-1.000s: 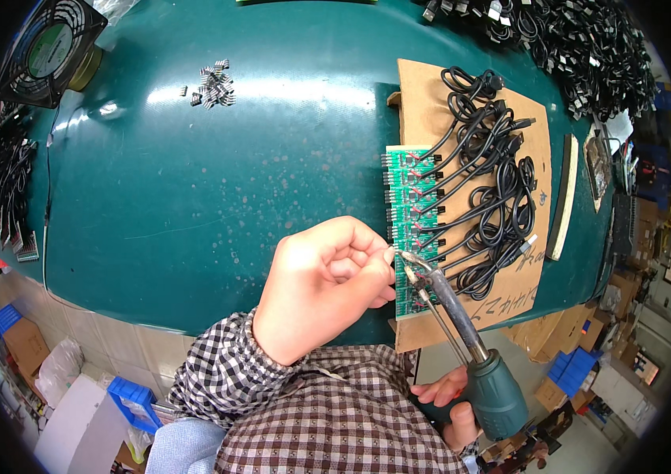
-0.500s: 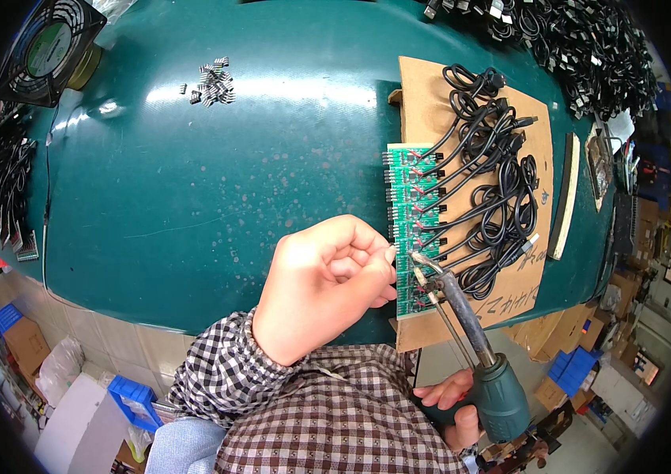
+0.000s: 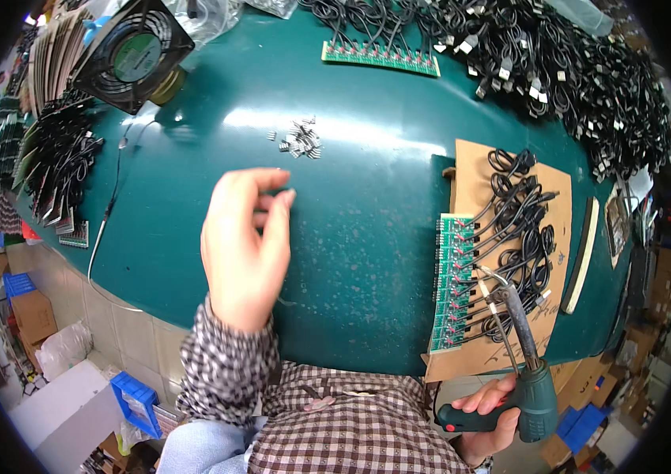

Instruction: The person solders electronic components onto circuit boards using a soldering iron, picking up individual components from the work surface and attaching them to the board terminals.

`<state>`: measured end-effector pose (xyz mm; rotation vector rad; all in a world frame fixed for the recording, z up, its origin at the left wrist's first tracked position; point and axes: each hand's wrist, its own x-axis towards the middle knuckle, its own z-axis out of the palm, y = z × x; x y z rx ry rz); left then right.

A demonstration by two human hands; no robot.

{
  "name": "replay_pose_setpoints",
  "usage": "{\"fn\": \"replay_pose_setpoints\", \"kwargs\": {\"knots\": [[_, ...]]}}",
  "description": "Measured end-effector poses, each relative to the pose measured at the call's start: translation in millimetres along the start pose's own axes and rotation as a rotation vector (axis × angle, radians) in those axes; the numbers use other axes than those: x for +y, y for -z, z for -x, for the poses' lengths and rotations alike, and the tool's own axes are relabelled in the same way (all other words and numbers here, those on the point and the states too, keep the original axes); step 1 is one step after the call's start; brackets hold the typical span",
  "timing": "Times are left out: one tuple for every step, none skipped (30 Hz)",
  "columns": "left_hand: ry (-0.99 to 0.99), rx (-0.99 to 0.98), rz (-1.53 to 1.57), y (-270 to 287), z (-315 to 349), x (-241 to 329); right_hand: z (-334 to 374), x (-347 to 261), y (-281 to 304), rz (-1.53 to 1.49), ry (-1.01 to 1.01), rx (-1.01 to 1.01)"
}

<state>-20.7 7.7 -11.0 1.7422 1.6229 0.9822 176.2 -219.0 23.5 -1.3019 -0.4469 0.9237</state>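
My left hand (image 3: 245, 245) hovers over the green mat, its thumb and forefinger slightly apart with nothing visible between them. Beyond its fingertips lies a small pile of pin connectors (image 3: 301, 142). My right hand (image 3: 487, 411) is wrapped round the dark green handle of a soldering gun (image 3: 537, 403), whose metal tip points up and left over the cables. Close to that tip is a strip of green circuit boards (image 3: 456, 276), set along the left side of a cardboard sheet (image 3: 474, 170). Black USB cables (image 3: 525, 261) run from the boards across the cardboard.
A square fan (image 3: 134, 59) stands at the far left, near stacks of boards with cables (image 3: 59, 162). Another board strip (image 3: 379, 59) lies at the back. A large heap of black cables (image 3: 557, 79) fills the far right. A pale bar (image 3: 583, 257) lies right of the cardboard.
My left hand has left the board strip and moved left and away, toward the connector pile. The soldering tip has drawn back slightly from the boards. The view has shifted, showing more of the table's back.
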Motion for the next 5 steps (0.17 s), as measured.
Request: {"fn": "replay_pose_setpoints", "kwargs": {"knots": [[-0.017,0.013,-0.073,0.9,-10.2,-4.6,-2.8,-1.4,-1.1,0.019,-0.021,0.004],[-0.018,0.024,-0.076,2.2,-18.6,-3.4,-3.5,-2.7,-3.4,0.034,-0.031,0.023],[-0.031,0.002,-0.154,2.5,-25.7,-1.7,-4.9,-4.0,-4.8,0.031,-0.029,0.014],[-0.043,-0.021,-0.231,1.1,-30.8,1.1,-6.3,-5.0,-5.9,0.022,-0.022,0.001],[-0.045,-0.022,-0.229,0.6,-30.9,1.7,-6.0,-4.5,-5.5,0.014,-0.014,-0.002]]}}
